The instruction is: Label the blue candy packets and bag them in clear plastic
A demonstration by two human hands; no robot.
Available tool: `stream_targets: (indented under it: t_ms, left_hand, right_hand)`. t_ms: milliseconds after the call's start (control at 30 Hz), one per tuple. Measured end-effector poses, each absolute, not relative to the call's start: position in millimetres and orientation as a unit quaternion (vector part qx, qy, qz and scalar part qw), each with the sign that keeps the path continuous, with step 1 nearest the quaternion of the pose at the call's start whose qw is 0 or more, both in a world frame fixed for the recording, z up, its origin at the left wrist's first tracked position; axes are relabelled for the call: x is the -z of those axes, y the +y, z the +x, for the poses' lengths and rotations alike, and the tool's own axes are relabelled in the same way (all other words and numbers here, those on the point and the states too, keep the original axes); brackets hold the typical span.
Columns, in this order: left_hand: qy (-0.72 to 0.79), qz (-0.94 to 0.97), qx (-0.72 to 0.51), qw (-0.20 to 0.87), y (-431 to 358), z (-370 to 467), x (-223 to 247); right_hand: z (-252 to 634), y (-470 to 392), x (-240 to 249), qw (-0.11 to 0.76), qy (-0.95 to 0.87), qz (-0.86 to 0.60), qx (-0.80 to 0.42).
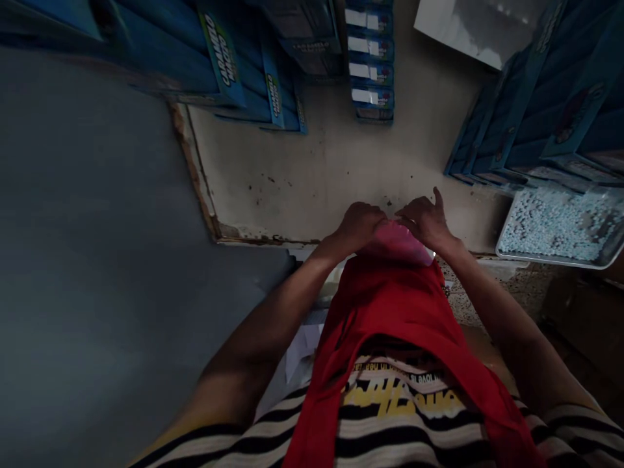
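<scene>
Against the red apron, at the table's front edge, a pinkish, see-through plastic bag (pixel 397 246) hangs between my hands. My left hand (pixel 361 222) pinches its top edge with the fingers closed. On the other side of the top edge, my right hand (pixel 428 221) grips it between thumb and fingers, with one finger sticking up. The two hands are close together, fingertips almost meeting. What the bag holds, if anything, cannot be made out in the dim light.
Blue printed boxes stand in stacks at the back left (pixel 253 84), back middle (pixel 371 71) and right (pixel 517 123). A metal tray (pixel 502 244) of small pale-blue pieces sits at the right edge. A white sheet-like object (pixel 453 32) lies behind. The table's left edge (pixel 195 175) is chipped.
</scene>
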State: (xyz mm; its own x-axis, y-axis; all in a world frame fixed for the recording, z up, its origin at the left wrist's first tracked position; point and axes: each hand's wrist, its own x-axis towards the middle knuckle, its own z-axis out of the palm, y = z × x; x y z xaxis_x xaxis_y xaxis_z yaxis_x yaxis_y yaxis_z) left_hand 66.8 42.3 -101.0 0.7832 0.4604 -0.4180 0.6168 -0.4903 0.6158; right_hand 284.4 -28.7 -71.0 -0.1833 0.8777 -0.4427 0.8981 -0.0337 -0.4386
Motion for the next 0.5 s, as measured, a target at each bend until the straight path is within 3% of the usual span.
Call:
stream_targets:
  t_ms: [300,500]
  left_hand:
    - [0.434,0.746,-0.024,0.504,41,43,109]
    - [0.446,0.709,-0.076,0.542,43,28,119]
  right_hand:
    - [275,-20,72,0.087,0.663,0.643,0.373]
    - [270,-18,72,0.07,0.678,0.64,0.355]
